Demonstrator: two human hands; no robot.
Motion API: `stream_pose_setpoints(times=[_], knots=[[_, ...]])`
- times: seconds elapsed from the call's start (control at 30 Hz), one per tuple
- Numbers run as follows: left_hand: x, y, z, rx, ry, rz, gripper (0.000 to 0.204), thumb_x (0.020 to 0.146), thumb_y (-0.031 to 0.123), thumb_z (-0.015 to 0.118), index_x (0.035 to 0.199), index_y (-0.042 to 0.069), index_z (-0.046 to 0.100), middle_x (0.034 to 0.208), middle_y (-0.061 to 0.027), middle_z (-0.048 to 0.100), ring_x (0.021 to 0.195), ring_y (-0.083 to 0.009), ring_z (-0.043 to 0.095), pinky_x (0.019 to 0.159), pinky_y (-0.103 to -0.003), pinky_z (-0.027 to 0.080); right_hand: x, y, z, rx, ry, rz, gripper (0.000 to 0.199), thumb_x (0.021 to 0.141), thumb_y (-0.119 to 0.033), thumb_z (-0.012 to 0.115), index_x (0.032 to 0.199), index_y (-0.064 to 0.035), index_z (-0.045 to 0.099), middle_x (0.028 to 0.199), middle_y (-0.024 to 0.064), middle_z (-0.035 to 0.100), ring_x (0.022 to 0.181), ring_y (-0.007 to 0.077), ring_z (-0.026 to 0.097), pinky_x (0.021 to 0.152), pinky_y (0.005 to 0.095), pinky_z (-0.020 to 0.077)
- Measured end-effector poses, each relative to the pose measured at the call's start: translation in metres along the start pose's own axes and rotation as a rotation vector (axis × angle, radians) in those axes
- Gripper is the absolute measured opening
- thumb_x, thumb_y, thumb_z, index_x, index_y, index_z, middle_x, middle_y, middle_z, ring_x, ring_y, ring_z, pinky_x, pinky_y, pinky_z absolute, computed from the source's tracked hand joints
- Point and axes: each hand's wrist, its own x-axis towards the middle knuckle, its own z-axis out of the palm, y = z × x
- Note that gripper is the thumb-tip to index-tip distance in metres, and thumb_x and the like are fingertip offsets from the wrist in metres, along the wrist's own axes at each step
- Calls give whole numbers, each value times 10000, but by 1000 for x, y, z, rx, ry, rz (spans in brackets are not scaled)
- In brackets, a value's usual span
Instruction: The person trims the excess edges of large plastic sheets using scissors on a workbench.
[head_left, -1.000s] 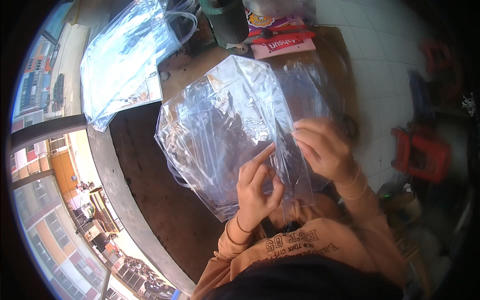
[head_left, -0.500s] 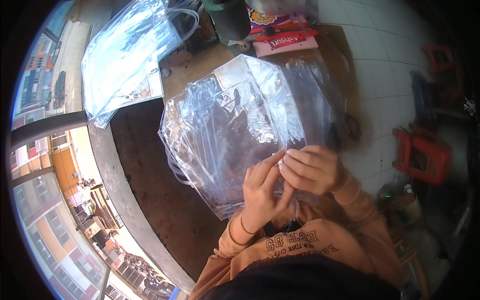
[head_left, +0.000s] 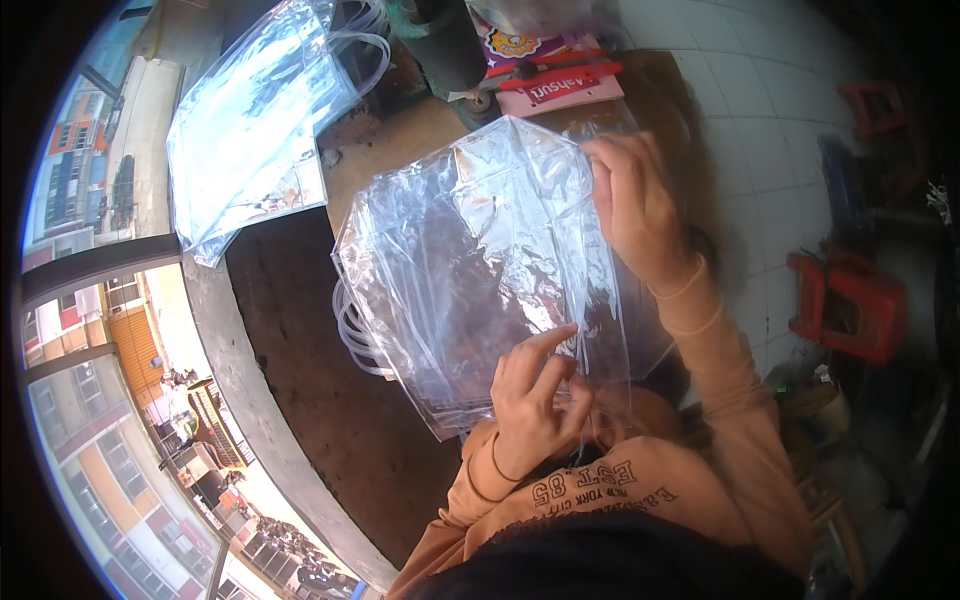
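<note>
A stack of clear plastic bags lies on the table before me, glossy and wrinkled, with tube handles sticking out on its left side. My left hand rests on the near part of the top bag, index finger stretched along it and thumb apart. At the far right corner of the stack is my right hand, its fingers bent together over the bag's edge. Another pile of clear bags with looped handles lies at the far left.
Beyond the stack stand a dark green cylindrical machine part and a pink package with a red-handled tool on it. A red plastic stool stands on the tiled floor at right. A grey ledge borders the left side.
My right hand has left my left hand and moved away from me to the far right corner of the bags. The left hand has stayed near its place, its fingers now apart.
</note>
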Motion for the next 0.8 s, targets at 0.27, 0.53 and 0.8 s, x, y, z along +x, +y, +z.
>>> stream_pose_setpoints(times=[0.27, 0.53, 0.8], knots=[[-2, 0, -1, -63, -8, -36, 77, 594, -17, 557, 669, -21, 541, 1034, -192, 578, 743, -268, 564, 674, -332, 466, 35, 61, -12, -300, 186, 156, 222, 770, 74, 520, 961, -26, 576, 969, 124, 554, 846, 281, 554, 733, 338, 471], [2, -7, 1, -65, -11, -9, 89, 594, -3, 564, 676, -31, 544, 1041, -201, 571, 802, -282, 578, 676, -327, 481, -26, -40, -50, -29, -3, 427, 276, 778, 47, 549, 1051, 19, 574, 1051, 155, 516, 805, 218, 582, 645, 276, 488], [2, 1, 3, -66, -53, 1, 111, 574, 10, 576, 679, -18, 554, 1053, -204, 565, 782, -284, 572, 674, -347, 471, -36, -70, -27, 398, -100, 674, 260, 792, -49, 627, 1032, 34, 569, 869, 119, 591, 693, 184, 594, 622, 261, 484]])
